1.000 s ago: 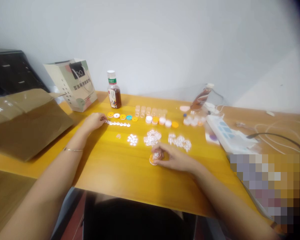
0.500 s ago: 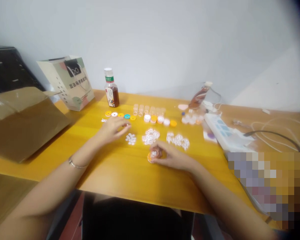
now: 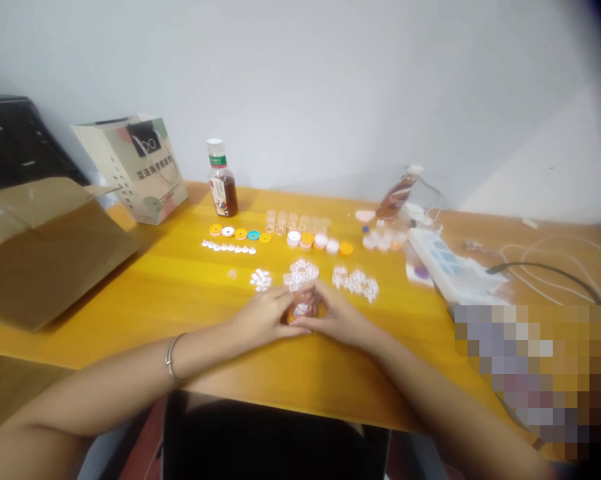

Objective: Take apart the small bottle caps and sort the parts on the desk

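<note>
My left hand (image 3: 261, 319) and my right hand (image 3: 337, 315) meet at the middle of the yellow table (image 3: 190, 307), both with fingers closed around a small orange round piece (image 3: 303, 309) that has a white part on top. Just beyond them lie heaps of small white parts (image 3: 303, 273) and a smaller white cluster (image 3: 261, 279). Farther back run a row of tiny white pieces (image 3: 229, 247), a row of coloured rings (image 3: 240, 233), several clear little cups (image 3: 293, 222) and several round caps (image 3: 320, 241).
A brown drink bottle (image 3: 221, 180) and a paper bag (image 3: 137, 168) stand at the back left, a cardboard box (image 3: 45, 247) at the left. A tilted bottle (image 3: 397, 193), a white power strip (image 3: 447, 267) and cables (image 3: 555, 270) lie to the right.
My left hand came back from the row of tiny white pieces to the orange piece, joining my right hand on it. The right hand stayed put.
</note>
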Available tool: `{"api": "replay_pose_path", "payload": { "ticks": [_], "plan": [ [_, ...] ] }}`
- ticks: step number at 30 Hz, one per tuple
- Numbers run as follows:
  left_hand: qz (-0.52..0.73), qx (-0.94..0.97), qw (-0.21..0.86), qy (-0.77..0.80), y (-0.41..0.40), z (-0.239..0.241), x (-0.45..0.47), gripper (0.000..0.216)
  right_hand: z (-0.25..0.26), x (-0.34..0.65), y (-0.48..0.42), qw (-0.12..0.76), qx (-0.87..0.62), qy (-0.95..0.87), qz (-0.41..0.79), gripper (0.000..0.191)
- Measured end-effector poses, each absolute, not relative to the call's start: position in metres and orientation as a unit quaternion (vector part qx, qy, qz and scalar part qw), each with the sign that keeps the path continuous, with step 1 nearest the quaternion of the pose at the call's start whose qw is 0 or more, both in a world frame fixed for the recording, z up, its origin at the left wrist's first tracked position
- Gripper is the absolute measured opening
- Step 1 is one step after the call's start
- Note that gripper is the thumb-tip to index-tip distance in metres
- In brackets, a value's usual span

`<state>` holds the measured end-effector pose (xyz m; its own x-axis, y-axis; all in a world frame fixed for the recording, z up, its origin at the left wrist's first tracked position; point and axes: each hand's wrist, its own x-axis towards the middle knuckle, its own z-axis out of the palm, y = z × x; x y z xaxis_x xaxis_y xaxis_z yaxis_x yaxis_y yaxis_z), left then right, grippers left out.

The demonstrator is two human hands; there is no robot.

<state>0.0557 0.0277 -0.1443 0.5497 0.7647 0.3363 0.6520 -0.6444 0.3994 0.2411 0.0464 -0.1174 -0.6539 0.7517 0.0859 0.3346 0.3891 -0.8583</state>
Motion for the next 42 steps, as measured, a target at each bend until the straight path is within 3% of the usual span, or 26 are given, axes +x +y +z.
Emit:
{"api": "replay_pose_path", "payload": {
  "ticks": [5,10,15,27,30,34,38,42],
  "plan": [
    [0.263,0.83,0.168,0.463,0.028,-0.138,0.054,0.026,-0.125,0.232,0.044,0.302,-0.411,-0.784,0.355,0.033],
    [0.29,0.825,0.213,0.435,0.027,-0.138,0.055,0.023,-0.124,0.229,0.039,0.205,-0.458,-0.828,0.251,0.033],
    [0.301,0.819,0.298,0.387,0.028,-0.139,0.056,0.019,-0.119,0.23,0.034,0.178,-0.445,-0.849,0.223,0.027],
    [0.269,0.806,0.399,0.346,0.032,-0.137,0.051,0.019,-0.11,0.24,0.039,0.155,-0.323,-0.885,0.296,0.012],
    [0.288,0.787,0.412,0.357,0.036,-0.138,0.05,0.026,-0.108,0.244,0.041,0.173,-0.35,-0.867,0.308,0.016],
    [0.314,0.778,0.385,0.384,0.035,-0.14,0.052,0.04,-0.116,0.244,0.043,0.229,-0.4,-0.828,0.319,0.039],
    [0.337,0.771,0.397,0.366,0.031,-0.138,0.054,0.053,-0.12,0.24,0.039,0.275,-0.344,-0.823,0.36,0.028],
    [0.356,0.763,0.405,0.357,0.029,-0.137,0.053,0.057,-0.12,0.237,0.034,0.322,-0.314,-0.836,0.313,0.044]
  ]
}}
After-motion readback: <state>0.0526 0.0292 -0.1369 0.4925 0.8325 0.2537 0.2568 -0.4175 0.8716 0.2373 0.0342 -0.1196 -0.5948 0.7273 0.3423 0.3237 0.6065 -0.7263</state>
